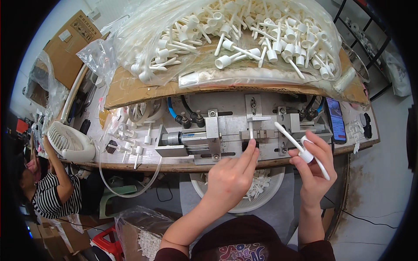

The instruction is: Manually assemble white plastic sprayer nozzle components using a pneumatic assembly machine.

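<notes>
While pinching capped sticks (306,156) in right hand (318,167), apparently touching forward-pointing white rod (251,131) with nearer left hand (230,180), two fingers together, thumb hidden.

Workshop: metal bench fixture (213,135), heaped white plastic parts (272,55)

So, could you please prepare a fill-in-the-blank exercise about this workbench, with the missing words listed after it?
1. The person's ____ hand holds up a white plastic capped stick, while the other hand reaches to the silver metal jig.
2. To the right of the jig, the black rectangular phone has its screen switched ____.
3. The round white plastic basket holds many small parts coloured ____.
4. At far left, a co-worker's black-and-white top is patterned with ____.

Missing words: right; on; white; stripes.
</notes>
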Demonstrator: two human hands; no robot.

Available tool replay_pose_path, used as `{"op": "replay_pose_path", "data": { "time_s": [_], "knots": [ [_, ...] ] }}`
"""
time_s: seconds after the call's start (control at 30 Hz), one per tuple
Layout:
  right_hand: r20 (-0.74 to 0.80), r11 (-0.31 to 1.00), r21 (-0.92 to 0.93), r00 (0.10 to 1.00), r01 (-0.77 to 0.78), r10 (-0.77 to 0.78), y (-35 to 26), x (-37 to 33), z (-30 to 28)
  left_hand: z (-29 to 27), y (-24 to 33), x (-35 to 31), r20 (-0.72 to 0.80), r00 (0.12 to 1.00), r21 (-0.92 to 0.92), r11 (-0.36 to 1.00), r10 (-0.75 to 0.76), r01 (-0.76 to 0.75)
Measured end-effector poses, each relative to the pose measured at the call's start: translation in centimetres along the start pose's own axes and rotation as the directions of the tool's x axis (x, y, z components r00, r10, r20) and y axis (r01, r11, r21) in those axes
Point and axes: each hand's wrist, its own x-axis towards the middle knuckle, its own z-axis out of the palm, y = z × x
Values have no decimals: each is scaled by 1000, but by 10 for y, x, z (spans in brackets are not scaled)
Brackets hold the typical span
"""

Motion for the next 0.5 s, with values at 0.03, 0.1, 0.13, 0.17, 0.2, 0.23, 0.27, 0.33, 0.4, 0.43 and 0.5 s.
{"op": "replay_pose_path", "data": {
  "time_s": [0.03, 0.1, 0.13, 0.17, 0.2, 0.23, 0.27, 0.33, 0.4, 0.43, 0.5],
  "knots": [
    [-10, 1000, -18, 1000, 11, -11, 0, -2, -1, -1, 0, 3, 12, 1000, 5, 1000, -7, 7],
    [-21, 994, -100, 998, 51, -54, -1, -5, -4, -5, 0, 6, 24, 1000, -4, 1000, -8, 8],
    [-24, 988, -140, 997, 71, -75, -1, -6, -5, -6, 0, 6, 30, 1000, -8, 1000, -9, 9],
    [-14, 962, -233, 989, 140, -147, -1, -6, -5, -6, 0, 6, 32, 999, -15, 1000, -15, 15],
    [3, 924, -323, 976, 206, -217, -1, -5, -5, -5, 0, 5, 34, 999, -22, 1000, -21, 22],
    [27, 872, -408, 959, 270, -284, -2, -5, -4, -5, 0, 5, 36, 999, -29, 999, -28, 29],
    [52, 831, -457, 942, 318, -331, 0, -7, -3, -5, 0, 5, 35, 999, -52, 998, -41, 43],
    [111, 732, -545, 901, 408, -419, 4, -12, 2, -7, 1, 5, 34, 997, -98, 993, -68, 71],
    [154, 693, -560, 879, 454, -451, 5, -15, 8, -18, 7, 4, 115, 970, -493, 835, -216, 244],
    [180, 679, -558, 869, 477, -461, 5, -17, 9, -21, 9, 3, 178, 946, -652, 687, -271, 319],
    [239, 688, -521, 860, 505, -451, 3, -23, 13, -22, 12, 0, 123, 960, -738, 624, -250, 257]
  ]
}}
